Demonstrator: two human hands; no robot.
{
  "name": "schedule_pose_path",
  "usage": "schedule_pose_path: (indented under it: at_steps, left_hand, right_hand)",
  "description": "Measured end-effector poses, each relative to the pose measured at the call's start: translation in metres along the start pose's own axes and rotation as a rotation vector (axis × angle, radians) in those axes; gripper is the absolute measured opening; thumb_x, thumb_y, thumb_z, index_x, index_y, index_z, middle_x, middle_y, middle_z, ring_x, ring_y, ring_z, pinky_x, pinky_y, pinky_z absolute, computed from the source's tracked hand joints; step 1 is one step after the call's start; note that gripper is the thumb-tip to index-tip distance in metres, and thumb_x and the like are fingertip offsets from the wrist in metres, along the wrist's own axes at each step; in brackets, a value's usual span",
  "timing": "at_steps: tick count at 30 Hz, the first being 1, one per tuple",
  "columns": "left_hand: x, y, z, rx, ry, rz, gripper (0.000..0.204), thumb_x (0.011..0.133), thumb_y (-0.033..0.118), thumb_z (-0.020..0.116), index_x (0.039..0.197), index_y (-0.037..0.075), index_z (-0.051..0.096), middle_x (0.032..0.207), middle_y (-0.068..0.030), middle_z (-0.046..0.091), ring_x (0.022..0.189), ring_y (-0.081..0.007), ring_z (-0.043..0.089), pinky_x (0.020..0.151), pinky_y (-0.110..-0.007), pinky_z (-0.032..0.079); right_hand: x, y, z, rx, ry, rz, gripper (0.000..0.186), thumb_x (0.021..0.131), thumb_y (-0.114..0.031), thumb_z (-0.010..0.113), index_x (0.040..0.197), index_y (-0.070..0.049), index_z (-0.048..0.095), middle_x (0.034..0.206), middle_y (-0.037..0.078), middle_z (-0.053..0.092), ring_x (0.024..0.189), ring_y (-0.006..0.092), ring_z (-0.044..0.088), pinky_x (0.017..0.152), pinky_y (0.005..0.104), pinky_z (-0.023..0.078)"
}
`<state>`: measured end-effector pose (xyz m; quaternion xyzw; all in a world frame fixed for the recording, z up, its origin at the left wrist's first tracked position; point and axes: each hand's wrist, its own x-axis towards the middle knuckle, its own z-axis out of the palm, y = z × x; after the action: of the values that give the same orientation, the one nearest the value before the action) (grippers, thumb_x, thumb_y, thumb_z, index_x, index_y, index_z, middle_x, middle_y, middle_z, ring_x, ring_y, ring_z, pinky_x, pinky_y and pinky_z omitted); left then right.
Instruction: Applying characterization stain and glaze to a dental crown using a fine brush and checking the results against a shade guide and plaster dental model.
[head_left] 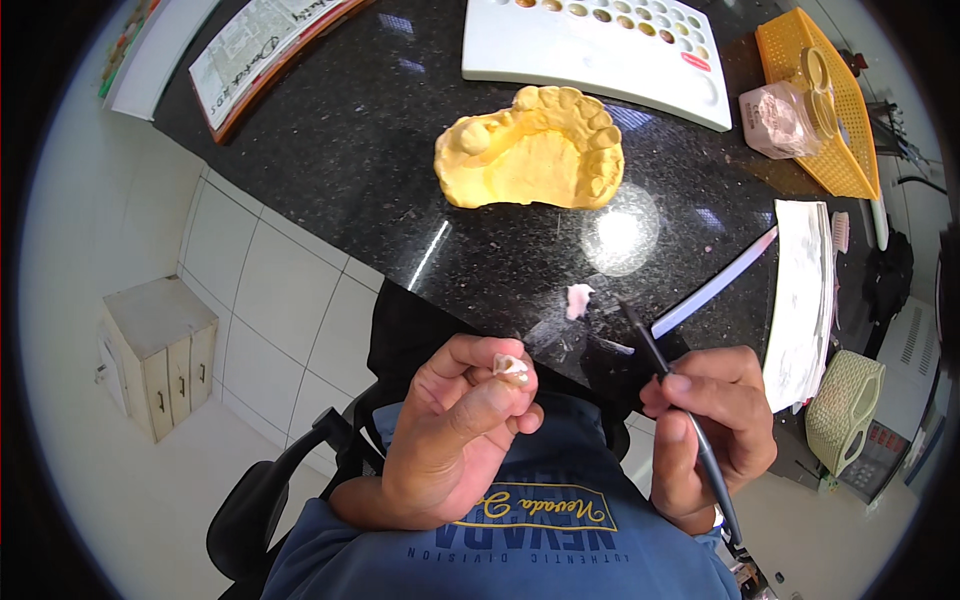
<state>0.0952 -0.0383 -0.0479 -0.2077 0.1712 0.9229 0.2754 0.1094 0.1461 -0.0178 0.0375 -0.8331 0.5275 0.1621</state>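
My left hand [455, 430] is raised at the table's front edge, thumb and fingers pinched on a small tooth crown [511, 367] with white material on it. In my right hand [715, 430] is a slim black brush [655, 350], held like a pen with its dark tip pointing up and left over the tabletop. The brush tip is apart from the crown. A pale pink dab of paste [578, 300] lies on the black table just beyond my hands, with whitish smears around it. Farther back stands a yellow plaster dental model [540, 165] with a row of teeth.
A white palette [590, 65] with coloured wells sits at the back. To the right are a yellow basket [865, 160], a jar [780, 120], a bluish strip [715, 282], folded white paper [797, 300] and a toothbrush [840, 232]. A framed sheet [255, 60] lies far left.
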Motion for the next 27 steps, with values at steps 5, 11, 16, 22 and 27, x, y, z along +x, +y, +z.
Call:
schedule_pose_path:
  at_steps: [5, 11, 16, 22, 27]
  left_hand:
    - [-0.0012, -0.0019, 0.0022, 0.019, 0.027, 0.017, 0.025, 0.085, -0.002, 0.058, 0.109, 0.007, 0.058, 0.09, -0.0032, 0.059, 0.084, -0.0102, 0.053, 0.074, -0.031, 0.042]
    - [-0.0019, -0.0024, 0.0019, 0.035, 0.056, 0.035, 0.025, 0.084, -0.003, 0.058, 0.107, 0.007, 0.058, 0.093, -0.0041, 0.061, 0.087, -0.0111, 0.055, 0.074, -0.032, 0.043]
    - [-0.0014, -0.0034, 0.0015, 0.034, 0.041, 0.046, 0.026, 0.084, -0.007, 0.056, 0.106, 0.006, 0.057, 0.097, -0.0058, 0.063, 0.087, -0.0121, 0.056, 0.074, -0.032, 0.044]
    - [-0.0003, -0.0037, 0.0016, 0.025, 0.026, 0.035, 0.025, 0.084, -0.006, 0.056, 0.106, 0.006, 0.058, 0.097, -0.0064, 0.063, 0.088, -0.0126, 0.056, 0.075, -0.032, 0.044]
    - [-0.0015, -0.0031, 0.0004, 0.026, 0.035, 0.039, 0.026, 0.085, -0.005, 0.056, 0.108, 0.007, 0.058, 0.096, -0.0053, 0.063, 0.087, -0.0123, 0.056, 0.074, -0.033, 0.043]
  right_hand:
    - [-0.0016, 0.0016, 0.0078, 0.009, 0.049, 0.057, 0.022, 0.066, 0.004, 0.072, 0.081, 0.003, 0.055, 0.07, 0.016, 0.063, 0.058, 0.0172, 0.062, 0.048, 0.023, 0.046]
    - [0.0007, 0.0026, 0.0081, 0.014, 0.03, 0.054, 0.023, 0.065, 0.004, 0.073, 0.081, 0.003, 0.056, 0.071, 0.018, 0.064, 0.057, 0.017, 0.062, 0.048, 0.0225, 0.047]
    - [0.004, 0.0038, 0.0077, -0.023, -0.011, 0.027, 0.021, 0.065, 0.005, 0.072, 0.08, 0.004, 0.057, 0.071, 0.018, 0.064, 0.057, 0.0165, 0.062, 0.048, 0.0222, 0.047]
    - [0.0023, 0.0033, 0.0079, -0.027, 0.009, 0.062, 0.021, 0.066, 0.005, 0.072, 0.08, 0.004, 0.057, 0.07, 0.017, 0.064, 0.056, 0.0164, 0.062, 0.048, 0.0219, 0.047]
    - [-0.0012, 0.0052, 0.0068, -0.009, 0.062, 0.053, 0.022, 0.065, 0.005, 0.072, 0.081, 0.003, 0.057, 0.07, 0.017, 0.064, 0.056, 0.0159, 0.062, 0.048, 0.0222, 0.046]
